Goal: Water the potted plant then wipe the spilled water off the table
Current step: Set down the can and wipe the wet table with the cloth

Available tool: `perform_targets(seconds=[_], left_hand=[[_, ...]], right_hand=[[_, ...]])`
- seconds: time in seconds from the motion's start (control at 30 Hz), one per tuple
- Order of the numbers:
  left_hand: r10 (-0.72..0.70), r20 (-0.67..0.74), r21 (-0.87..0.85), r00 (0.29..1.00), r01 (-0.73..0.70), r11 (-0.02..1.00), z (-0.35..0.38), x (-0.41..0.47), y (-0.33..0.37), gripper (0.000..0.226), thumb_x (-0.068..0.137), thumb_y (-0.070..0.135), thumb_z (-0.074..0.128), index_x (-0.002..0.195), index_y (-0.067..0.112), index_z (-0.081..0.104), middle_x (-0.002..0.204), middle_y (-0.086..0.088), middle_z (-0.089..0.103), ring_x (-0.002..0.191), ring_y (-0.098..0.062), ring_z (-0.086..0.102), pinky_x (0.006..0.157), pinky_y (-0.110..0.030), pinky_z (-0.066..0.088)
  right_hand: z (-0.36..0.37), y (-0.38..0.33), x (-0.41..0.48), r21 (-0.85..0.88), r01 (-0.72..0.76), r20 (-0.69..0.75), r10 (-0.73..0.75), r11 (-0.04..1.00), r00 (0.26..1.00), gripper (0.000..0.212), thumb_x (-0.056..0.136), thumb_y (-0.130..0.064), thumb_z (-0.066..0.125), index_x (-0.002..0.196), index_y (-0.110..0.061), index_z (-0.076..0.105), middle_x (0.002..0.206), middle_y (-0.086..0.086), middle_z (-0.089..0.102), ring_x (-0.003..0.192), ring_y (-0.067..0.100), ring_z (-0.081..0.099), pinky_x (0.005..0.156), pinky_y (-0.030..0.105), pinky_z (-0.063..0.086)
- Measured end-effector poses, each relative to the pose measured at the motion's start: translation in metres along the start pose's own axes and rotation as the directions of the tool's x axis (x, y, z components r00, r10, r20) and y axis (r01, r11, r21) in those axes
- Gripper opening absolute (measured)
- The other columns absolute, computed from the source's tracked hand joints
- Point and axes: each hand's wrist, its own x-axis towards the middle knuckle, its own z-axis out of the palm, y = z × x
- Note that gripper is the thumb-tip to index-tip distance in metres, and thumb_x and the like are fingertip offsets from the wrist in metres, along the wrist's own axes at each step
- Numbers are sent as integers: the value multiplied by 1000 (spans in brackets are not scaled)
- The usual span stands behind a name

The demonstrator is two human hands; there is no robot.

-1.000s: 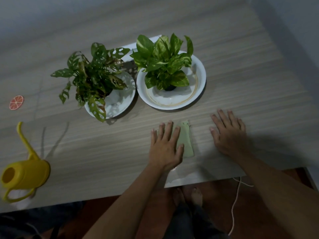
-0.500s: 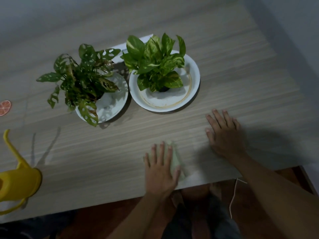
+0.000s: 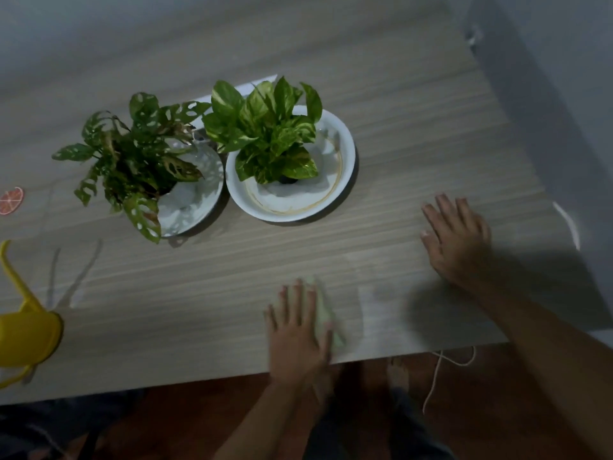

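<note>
My left hand [image 3: 297, 330] lies flat near the table's front edge, pressing a pale green cloth [image 3: 326, 318] that sticks out under its right side. A wet sheen [image 3: 365, 303] shows on the wood just right of the cloth. My right hand [image 3: 456, 239] rests palm down on the table [image 3: 414, 137], fingers spread, holding nothing. Behind the hands stand two potted plants in white dishes: a bright variegated one [image 3: 268, 127] in the right dish [image 3: 345, 151], and a darker holed-leaf one [image 3: 132, 161] in the left dish [image 3: 202, 200]. A yellow watering can [image 3: 25, 330] sits at the left edge.
An orange-slice coaster [image 3: 11, 200] lies at the far left. A white sheet [image 3: 265, 81] peeks out behind the plants. A wall runs along the right side. A white cord [image 3: 438, 373] hangs below the front edge, and my feet show on the dark floor.
My left hand has drawn the cloth back from just below the dishes to the table's front edge, leaving a damp streak. My right hand has stayed flat on the table.
</note>
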Motion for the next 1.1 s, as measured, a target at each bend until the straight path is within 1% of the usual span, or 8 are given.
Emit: perform_targets(seconds=[0.1, 0.17, 0.3, 0.43, 0.63, 0.77, 0.9, 1.1], left_hand=[[285, -22, -49, 958, -286, 957, 18, 21, 94, 72, 96, 62, 33, 159, 30, 21, 170, 1, 11, 156, -30, 8, 120, -59, 12], [309, -48, -26, 950, -310, 950, 10, 67, 111, 71, 96, 61, 33, 159, 30, 22, 169, 2, 14, 156, -27, 9, 120, -58, 13], [52, -39, 65, 998, -50, 997, -17, 107, 42, 70, 98, 59, 27, 160, 30, 17, 169, 3, 8, 156, -26, 6, 121, -55, 13], [-109, -59, 23, 992, 110, 994, -10, 40, 30, 69, 98, 56, 25, 160, 26, 18, 169, 1, 5, 155, -31, 11, 118, -60, 20], [369, -33, -42, 929, -370, 928, 19, 65, 172, 73, 96, 60, 36, 159, 29, 20, 170, 1, 8, 156, -29, 5, 121, -59, 9], [205, -29, 54, 978, -203, 978, -6, 133, 137, 69, 98, 57, 30, 160, 29, 19, 169, 1, 10, 156, -29, 7, 122, -55, 9], [63, -82, 53, 995, -59, 997, 0, 90, 109, 71, 96, 53, 38, 159, 23, 25, 169, -4, 13, 155, -33, 10, 118, -61, 17], [459, -6, -48, 888, -459, 887, 31, 73, 230, 73, 98, 62, 30, 161, 29, 14, 170, 1, 4, 156, -30, 1, 120, -61, 8]], right_hand=[[5, 17, -4, -57, 51, 65, -48, 997, 997, 49, 99, -42, 41, 144, -23, 47, 155, 7, 41, 141, 37, 38, 103, 53, 37], [5, 18, -5, -53, 34, 86, -29, 998, 996, 51, 98, -44, 41, 146, -26, 45, 157, 4, 39, 144, 34, 34, 107, 53, 32], [4, 17, -4, -10, 13, 66, -12, 1000, 998, 51, 97, -44, 44, 146, -29, 45, 157, 1, 39, 146, 30, 32, 108, 51, 31], [2, 16, -5, 20, -32, 48, 31, 999, 998, 49, 97, -41, 44, 144, -29, 47, 155, 0, 42, 144, 29, 36, 109, 48, 31], [-6, 52, 35, 58, -57, 63, 53, 997, 997, 48, 96, -38, 37, 140, -24, 51, 148, 3, 51, 138, 28, 44, 100, 42, 37], [-7, 91, 66, -39, 21, 165, -15, 999, 986, 53, 96, -41, 33, 143, -22, 48, 153, 7, 44, 142, 34, 36, 107, 47, 31], [2, 103, 69, -52, -3, 166, 12, 999, 986, 52, 97, -44, 34, 145, -26, 46, 157, 3, 39, 145, 32, 33, 112, 51, 28], [6, 105, 66, -72, 59, -35, -62, 996, 997, 44, 101, -39, 43, 142, -27, 51, 153, 2, 45, 141, 28, 41, 109, 46, 35]])
